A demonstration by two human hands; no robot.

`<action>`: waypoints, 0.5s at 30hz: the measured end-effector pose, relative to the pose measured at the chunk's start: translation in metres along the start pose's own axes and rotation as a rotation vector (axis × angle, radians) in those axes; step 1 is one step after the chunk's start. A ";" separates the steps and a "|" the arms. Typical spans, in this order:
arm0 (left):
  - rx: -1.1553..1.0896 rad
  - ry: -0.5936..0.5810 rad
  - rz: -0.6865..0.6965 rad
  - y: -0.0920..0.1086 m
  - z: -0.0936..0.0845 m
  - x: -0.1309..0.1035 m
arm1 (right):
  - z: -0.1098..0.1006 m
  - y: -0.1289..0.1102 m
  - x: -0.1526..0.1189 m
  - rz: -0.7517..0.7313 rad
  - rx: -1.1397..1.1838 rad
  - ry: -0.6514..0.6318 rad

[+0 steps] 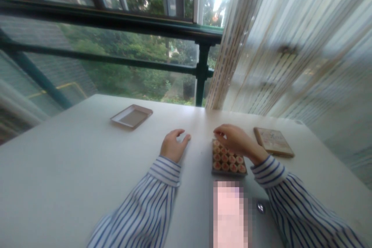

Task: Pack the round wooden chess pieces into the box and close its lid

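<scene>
My left hand (173, 146) rests over the white table (87, 186) with its thumb and fingers apart, and nothing is in it. To its right stands a shallow dark box (215, 172) with rows of round, light wooden Chinese chess pieces (224, 158) that bear red marks. My right hand (236, 138) arches over the far side of this box and covers some of the pieces. Its fingers are curled towards the thumb near the box's far left corner. Whether a piece is between the fingertips cannot be made out.
A shallow tray-like lid (132, 116) lies at the back left. At the right lies a flat, tan, patterned box (274, 142). Near me are a blurred-out pinkish patch and a small shiny dark object (260, 207). A green railing (139, 64) and string curtain (229, 54) border the table.
</scene>
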State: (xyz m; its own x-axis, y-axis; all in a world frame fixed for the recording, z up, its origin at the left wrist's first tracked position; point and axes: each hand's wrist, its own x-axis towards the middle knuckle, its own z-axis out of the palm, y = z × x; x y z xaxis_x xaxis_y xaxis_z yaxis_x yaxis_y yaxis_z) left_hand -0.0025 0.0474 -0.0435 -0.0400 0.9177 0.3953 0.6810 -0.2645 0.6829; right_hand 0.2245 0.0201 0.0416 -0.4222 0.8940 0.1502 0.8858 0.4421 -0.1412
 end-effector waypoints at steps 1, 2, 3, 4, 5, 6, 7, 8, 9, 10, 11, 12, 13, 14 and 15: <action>0.015 -0.004 0.003 0.000 0.001 0.000 | 0.000 -0.002 0.003 -0.004 -0.028 -0.023; 0.029 -0.009 0.006 0.000 0.001 0.000 | 0.000 -0.005 0.006 -0.011 -0.055 -0.042; 0.041 -0.015 0.011 0.000 0.002 -0.001 | 0.001 -0.007 0.009 -0.022 -0.079 -0.058; 0.052 -0.023 0.016 0.000 0.002 -0.001 | 0.001 -0.010 0.011 -0.034 -0.099 -0.074; 0.063 -0.032 0.021 0.001 0.003 -0.002 | 0.003 -0.013 0.014 -0.046 -0.116 -0.088; 0.074 -0.040 0.026 0.001 0.004 -0.002 | 0.004 -0.015 0.017 -0.056 -0.130 -0.104; 0.084 -0.048 0.032 0.001 0.005 -0.003 | 0.006 -0.018 0.019 -0.063 -0.142 -0.120; 0.091 -0.054 0.038 0.001 0.005 -0.003 | 0.008 -0.020 0.022 -0.070 -0.149 -0.131; 0.098 -0.060 0.044 0.002 0.006 -0.004 | 0.010 -0.022 0.025 -0.075 -0.152 -0.142; 0.105 -0.065 0.051 0.002 0.007 -0.004 | 0.012 -0.023 0.027 -0.080 -0.153 -0.151; 0.112 -0.070 0.058 0.002 0.007 -0.004 | 0.014 -0.024 0.030 -0.080 -0.152 -0.157; 0.121 -0.072 0.063 0.002 0.008 -0.004 | 0.016 -0.025 0.032 -0.077 -0.149 -0.165; 0.130 -0.074 0.068 0.002 0.008 -0.004 | 0.017 -0.026 0.035 -0.074 -0.146 -0.167; 0.140 -0.076 0.071 0.002 0.008 -0.004 | 0.019 -0.027 0.036 -0.073 -0.142 -0.166; 0.151 -0.077 0.073 0.002 0.008 -0.004 | 0.020 -0.028 0.038 -0.073 -0.139 -0.166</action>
State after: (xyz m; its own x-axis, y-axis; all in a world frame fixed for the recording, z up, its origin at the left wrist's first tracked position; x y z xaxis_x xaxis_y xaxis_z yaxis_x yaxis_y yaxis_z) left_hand 0.0051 0.0453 -0.0486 0.0658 0.9193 0.3881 0.7824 -0.2889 0.5517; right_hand 0.1798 0.0432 0.0316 -0.5017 0.8650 -0.0099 0.8650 0.5017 0.0024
